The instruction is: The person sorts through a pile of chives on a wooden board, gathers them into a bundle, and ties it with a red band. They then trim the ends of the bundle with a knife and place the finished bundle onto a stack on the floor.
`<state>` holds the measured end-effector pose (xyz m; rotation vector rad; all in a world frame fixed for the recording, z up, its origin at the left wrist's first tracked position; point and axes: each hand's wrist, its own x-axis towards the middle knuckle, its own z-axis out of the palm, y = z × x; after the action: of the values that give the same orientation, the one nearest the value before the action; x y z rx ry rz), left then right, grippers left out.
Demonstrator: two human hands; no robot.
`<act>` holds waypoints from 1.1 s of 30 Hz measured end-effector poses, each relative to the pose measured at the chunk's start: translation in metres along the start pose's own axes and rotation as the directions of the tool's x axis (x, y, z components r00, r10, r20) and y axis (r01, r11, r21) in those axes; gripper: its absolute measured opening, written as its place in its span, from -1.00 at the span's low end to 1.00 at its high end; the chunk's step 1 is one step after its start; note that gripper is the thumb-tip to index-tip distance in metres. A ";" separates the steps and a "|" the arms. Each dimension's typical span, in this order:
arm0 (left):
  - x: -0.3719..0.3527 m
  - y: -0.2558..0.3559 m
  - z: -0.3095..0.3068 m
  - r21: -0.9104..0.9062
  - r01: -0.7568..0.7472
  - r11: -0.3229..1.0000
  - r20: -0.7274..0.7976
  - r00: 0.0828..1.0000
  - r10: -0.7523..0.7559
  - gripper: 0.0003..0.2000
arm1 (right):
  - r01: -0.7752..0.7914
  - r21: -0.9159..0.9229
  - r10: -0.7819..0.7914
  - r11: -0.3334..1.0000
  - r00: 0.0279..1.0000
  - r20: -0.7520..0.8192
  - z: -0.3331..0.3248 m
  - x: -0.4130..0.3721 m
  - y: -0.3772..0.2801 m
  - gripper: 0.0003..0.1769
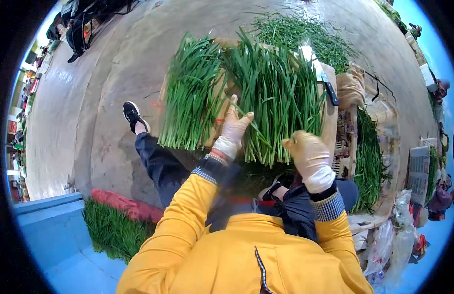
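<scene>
Green Chinese chives lie in two bunches on a wooden board: a left bunch (187,98) and a wider right bunch (281,98), stalk ends toward me. My left hand (232,130), in a pale glove, rests at the gap between them, index finger stretched out and thumb apart, against the right bunch's left edge. My right hand (307,154), also gloved, is curled closed by the stalk ends of the right bunch; whatever its fingers hold is hidden. A knife (330,90) with a black handle and bright blade lies along the right side of the board (331,120).
Loose chive leaves (305,34) lie heaped on the floor beyond the board. At right stands a crate (343,142) beside more chives (368,161) and a brown cloth (352,85). Behind my left arm, a red cloth (126,203) lies by another chive pile (114,228). Plastic bags (383,245) hang lower right.
</scene>
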<state>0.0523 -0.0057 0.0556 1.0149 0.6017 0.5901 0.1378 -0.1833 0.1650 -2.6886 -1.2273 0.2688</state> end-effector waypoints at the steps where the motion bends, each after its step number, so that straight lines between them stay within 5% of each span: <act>1: 0.001 -0.002 0.002 -0.032 0.026 0.999 -0.030 0.999 -0.027 -0.21 | -0.011 0.016 0.010 1.000 0.996 0.085 0.001 -0.002 -0.014 -0.45; 6: -0.004 0.010 0.013 0.050 0.073 0.996 0.022 0.997 -0.075 0.00 | -0.216 0.152 0.189 0.964 0.966 0.177 0.048 0.003 -0.033 -0.45; 9: -0.008 -0.004 0.010 0.513 -0.293 0.807 0.188 0.955 0.227 0.29 | -0.167 0.355 0.204 0.920 0.976 -0.069 0.079 0.007 0.004 -0.42; 10: -0.014 0.002 0.017 0.585 -0.312 0.749 0.191 0.950 0.246 0.31 | -0.305 0.418 0.321 0.855 0.947 0.034 0.075 0.010 0.014 -0.42; 12: -0.010 -0.007 0.015 0.623 -0.425 0.657 0.267 0.904 0.333 0.23 | -0.284 0.819 0.434 0.498 0.900 0.048 0.095 0.011 0.049 -0.43; 15: -0.013 -0.006 0.005 0.564 -0.348 0.749 0.198 0.937 0.287 0.13 | -0.335 0.832 0.459 0.442 0.881 0.111 0.079 0.005 0.066 -0.45; 16: -0.013 -0.009 0.000 0.565 -0.351 0.747 0.201 0.936 0.288 0.13 | -0.333 0.834 0.459 0.440 0.882 0.109 0.075 0.002 0.064 -0.45; 18: -0.012 -0.019 -0.010 0.410 -0.292 0.864 0.135 0.956 0.259 0.04 | -0.262 0.246 0.294 0.933 0.950 -0.103 0.063 -0.005 0.059 -0.41; 19: -0.024 0.001 0.000 0.363 -0.219 0.905 0.085 0.976 0.202 0.00 | -0.051 -0.101 -0.003 0.994 0.880 -0.474 0.042 -0.011 0.038 -0.40; 20: -0.024 -0.002 -0.003 0.366 -0.217 0.905 0.088 0.976 0.198 0.00 | -0.055 -0.097 0.003 0.994 0.881 -0.473 0.040 -0.012 0.025 -0.40; 22: -0.021 -0.004 -0.006 0.283 -0.217 0.934 0.086 0.976 0.200 -0.04 | 0.188 0.098 -0.111 0.977 0.848 -0.518 0.038 -0.007 0.000 -0.28; 24: -0.025 0.000 -0.002 0.266 -0.204 0.942 0.064 0.979 0.194 -0.05 | 0.067 0.298 -0.009 0.952 0.981 -0.192 0.038 0.005 -0.035 -0.25; 26: -0.027 0.005 -0.001 0.013 -0.096 0.995 0.040 0.995 0.096 -0.05 | 0.013 0.179 0.022 0.984 0.981 -0.193 0.058 0.027 -0.045 -0.05; 28: -0.023 -0.004 -0.006 0.086 -0.154 0.984 0.039 0.988 0.151 -0.06 | -0.108 0.236 0.134 0.966 0.986 -0.099 0.071 0.044 -0.033 0.06; 29: -0.020 -0.009 -0.010 0.153 -0.201 0.967 0.044 0.979 0.197 -0.06 | -0.118 0.273 0.145 0.955 0.986 -0.083 0.075 0.045 -0.024 0.04; 30: -0.020 -0.008 -0.012 0.152 -0.201 0.968 0.040 0.979 0.197 -0.06 | -0.027 0.335 0.110 0.942 0.967 -0.231 0.076 0.041 -0.017 -0.02; 33: -0.021 -0.011 -0.013 0.134 -0.219 0.967 0.044 0.976 0.215 -0.07 | -0.151 0.542 0.284 0.826 0.944 -0.169 0.077 0.038 0.011 -0.13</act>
<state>0.0303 -0.0173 0.0443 1.2277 0.5144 0.7328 0.1526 -0.1552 0.0840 -2.2871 -0.6472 0.2500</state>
